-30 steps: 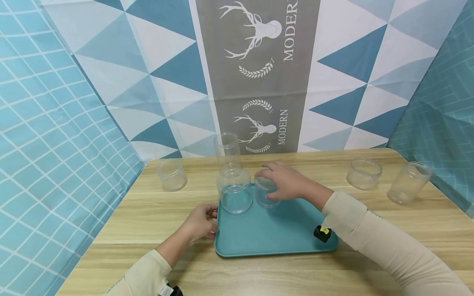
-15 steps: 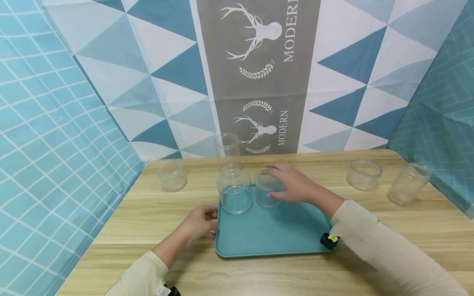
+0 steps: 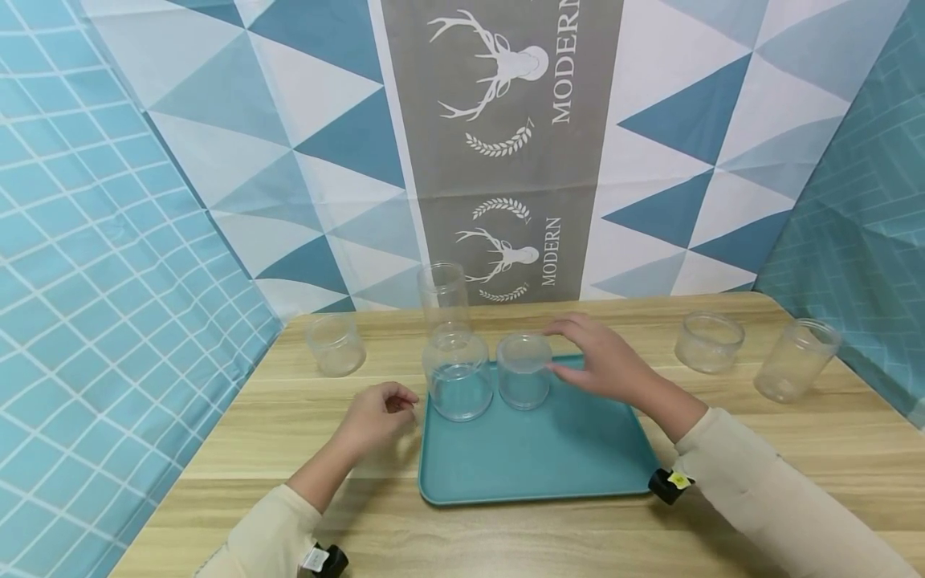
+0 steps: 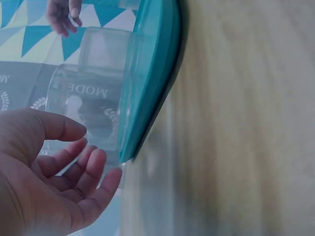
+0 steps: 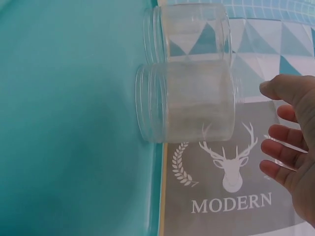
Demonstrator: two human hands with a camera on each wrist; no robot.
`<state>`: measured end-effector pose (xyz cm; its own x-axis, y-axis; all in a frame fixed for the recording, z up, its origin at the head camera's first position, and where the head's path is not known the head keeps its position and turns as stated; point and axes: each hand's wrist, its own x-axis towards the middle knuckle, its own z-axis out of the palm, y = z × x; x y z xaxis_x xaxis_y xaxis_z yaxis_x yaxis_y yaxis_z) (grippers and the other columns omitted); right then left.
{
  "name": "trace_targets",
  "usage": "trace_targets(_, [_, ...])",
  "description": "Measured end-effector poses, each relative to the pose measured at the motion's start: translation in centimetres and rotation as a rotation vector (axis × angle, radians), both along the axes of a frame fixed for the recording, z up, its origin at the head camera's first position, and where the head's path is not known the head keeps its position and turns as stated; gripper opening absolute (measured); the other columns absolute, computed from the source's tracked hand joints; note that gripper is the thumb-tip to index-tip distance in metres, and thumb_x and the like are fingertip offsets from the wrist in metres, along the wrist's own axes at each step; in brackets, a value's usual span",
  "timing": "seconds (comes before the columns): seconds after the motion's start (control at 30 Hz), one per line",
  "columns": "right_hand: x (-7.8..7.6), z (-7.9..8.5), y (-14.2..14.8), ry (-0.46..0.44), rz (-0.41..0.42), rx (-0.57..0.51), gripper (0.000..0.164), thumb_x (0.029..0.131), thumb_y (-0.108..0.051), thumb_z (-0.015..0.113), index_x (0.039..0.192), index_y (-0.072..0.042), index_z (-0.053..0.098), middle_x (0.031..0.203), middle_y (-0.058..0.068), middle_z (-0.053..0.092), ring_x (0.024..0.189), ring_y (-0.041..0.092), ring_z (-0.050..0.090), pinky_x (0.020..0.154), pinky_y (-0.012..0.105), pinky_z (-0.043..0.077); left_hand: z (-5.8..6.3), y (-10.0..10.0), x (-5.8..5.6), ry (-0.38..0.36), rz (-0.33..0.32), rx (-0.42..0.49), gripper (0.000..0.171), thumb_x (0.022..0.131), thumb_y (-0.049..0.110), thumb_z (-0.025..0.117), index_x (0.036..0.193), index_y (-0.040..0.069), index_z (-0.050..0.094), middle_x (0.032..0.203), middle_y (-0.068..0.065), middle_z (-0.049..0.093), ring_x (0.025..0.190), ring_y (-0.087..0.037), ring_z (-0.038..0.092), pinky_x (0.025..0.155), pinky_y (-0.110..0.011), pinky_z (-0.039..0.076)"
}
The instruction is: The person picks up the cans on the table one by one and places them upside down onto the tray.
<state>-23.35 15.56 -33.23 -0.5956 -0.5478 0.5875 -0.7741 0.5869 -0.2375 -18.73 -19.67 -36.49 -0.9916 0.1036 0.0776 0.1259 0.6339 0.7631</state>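
Two clear jars stand upright on a teal tray: a larger jar at its back left corner and a smaller jar just to the right. My right hand is beside the smaller jar, thumb and fingers spread. In the right wrist view a gap shows between the fingertips and that jar. My left hand hovers left of the tray's edge, fingers loosely bent and holding nothing. The left wrist view shows this hand apart from the tray rim.
A tall clear jar stands behind the larger one. Another jar is at the back left of the wooden table. On the right stand a low wide jar and a taller jar. Patterned cloth hangs behind.
My right hand has let go of the smaller jar and drawn away to the right. The left hand has come off the tray's left edge and lifted slightly. The jars have stayed put.
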Motion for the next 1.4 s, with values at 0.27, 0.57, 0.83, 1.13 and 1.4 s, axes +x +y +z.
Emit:
trace_targets(0.27, [0.5,-0.6,1.4,0.079,-0.014,-0.044,0.043,0.077,-0.008,0.082,0.115,-0.002,0.065,0.116,0.015,0.064,0.098,0.028,0.062,0.081,0.047,0.053,1.2,-0.9,-1.2,0.202,-0.041,-0.057,0.009,0.088,0.002,0.067,0.097,0.001,0.069,0.088,-0.004,0.067,0.083,-0.018,0.064,0.074,-0.033,0.056])
trace_targets(0.57, [1.1,-0.9,2.7,0.047,-0.045,-0.063,0.041,0.077,-0.003,0.080,0.115,-0.003,0.064,0.112,0.012,0.064,0.092,0.026,0.061,0.074,0.045,0.053,2.9,-1.8,-2.3,0.312,-0.079,-0.015,0.014,0.091,-0.002,0.061,0.104,0.000,0.067,0.104,-0.013,0.066,0.093,-0.025,0.063,0.077,-0.036,0.057])
trace_targets(0.83, [1.4,-1.4,3.8,0.035,-0.068,-0.054,0.039,0.078,-0.003,0.079,0.114,-0.002,0.063,0.111,0.012,0.063,0.091,0.026,0.059,0.073,0.045,0.052,4.1,-1.6,-3.5,0.337,-0.110,-0.032,0.021,0.089,-0.003,0.059,0.109,-0.001,0.066,0.111,-0.014,0.062,0.096,-0.027,0.062,0.079,-0.035,0.057])
trace_targets(1.13, [1.6,-2.2,4.4,0.045,-0.077,-0.043,0.038,0.078,-0.005,0.079,0.113,-0.002,0.064,0.109,0.011,0.063,0.091,0.024,0.060,0.073,0.044,0.053,5.7,-1.1,-5.5,0.343,-0.127,-0.044,0.025,0.088,0.003,0.066,0.113,0.000,0.065,0.112,-0.015,0.058,0.101,-0.031,0.057,0.085,-0.043,0.055])
trace_targets(1.4, [1.7,-2.8,5.1,0.034,-0.104,-0.052,0.038,0.077,-0.004,0.080,0.112,-0.003,0.064,0.108,0.009,0.063,0.091,0.026,0.061,0.073,0.044,0.053,6.1,-0.2,-7.6,0.414,-0.150,-0.103,0.026,0.085,0.007,0.071,0.110,0.001,0.067,0.106,-0.016,0.058,0.100,-0.034,0.058,0.085,-0.043,0.055])
